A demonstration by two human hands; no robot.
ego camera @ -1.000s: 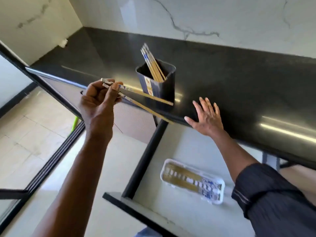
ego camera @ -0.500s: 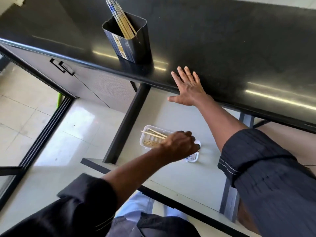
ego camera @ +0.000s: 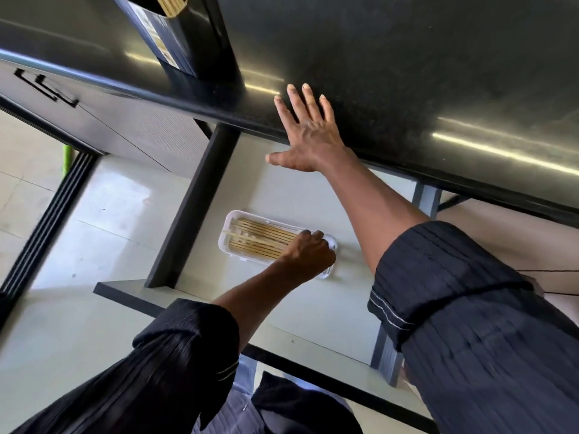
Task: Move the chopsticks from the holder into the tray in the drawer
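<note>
A dark holder (ego camera: 188,36) with several wooden chopsticks (ego camera: 170,3) stands on the black countertop (ego camera: 407,73), at the top left near its front edge. Below it the drawer (ego camera: 313,314) is pulled out, and a white tray (ego camera: 226,242) lies on its pale floor. Several chopsticks (ego camera: 260,238) lie flat and lengthwise in the tray. My left hand (ego camera: 308,253) is down at the tray's right end, its fingers curled over the chopsticks' ends and hiding them. My right hand (ego camera: 308,136) rests flat on the countertop's front edge, fingers spread.
A grey cabinet front (ego camera: 131,126) with a black handle (ego camera: 47,89) sits left of the drawer. The drawer's dark side rail (ego camera: 194,208) runs beside the tray. A pale tiled floor and a black sliding-door track (ego camera: 47,220) lie at the left.
My left hand carried a pair of chopsticks from beside the holder down into the drawer and lowered them flat into the tray. The right hand stayed on the countertop edge.
</note>
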